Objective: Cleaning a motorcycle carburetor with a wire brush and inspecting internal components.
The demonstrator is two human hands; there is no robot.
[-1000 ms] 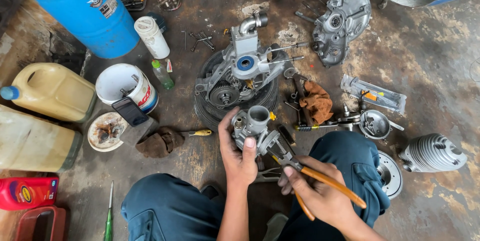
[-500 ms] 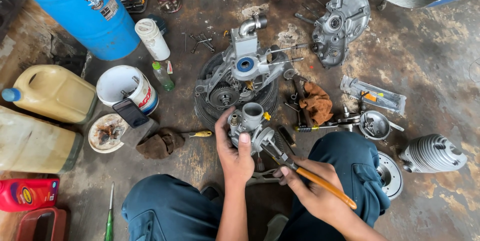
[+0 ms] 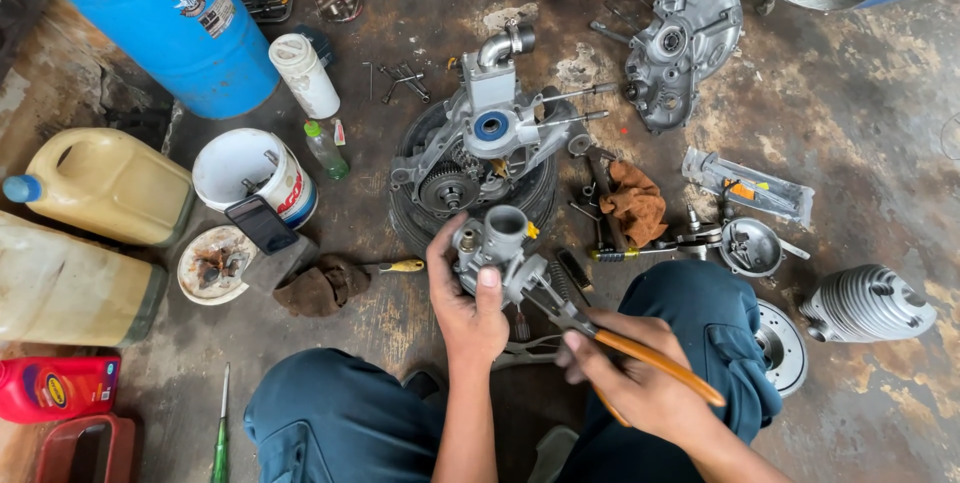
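Observation:
My left hand [image 3: 468, 305] grips a small grey metal carburettor [image 3: 497, 243], held over my lap with its round throat facing up. My right hand [image 3: 628, 377] holds pliers with orange handles [image 3: 640, 354]; their jaws [image 3: 548, 302] bite on the carburettor's lower right side. Just beyond the carburettor, an engine crankcase [image 3: 487, 139] with a blue-ringed bearing and exposed gears rests on a black tyre [image 3: 408, 211] on the stained concrete floor.
A blue drum [image 3: 150, 18], yellow jugs [image 3: 105, 183], a white bucket [image 3: 250, 173] and a red can [image 3: 55, 388] crowd the left. An engine cover [image 3: 680, 43], an orange rag [image 3: 633, 203], a finned cylinder [image 3: 865, 303] and loose tools lie right. A green screwdriver [image 3: 220, 433] lies by my left knee.
The carburettor and both hands have stayed nearly in place; the pliers have shifted slightly against the carburettor's side.

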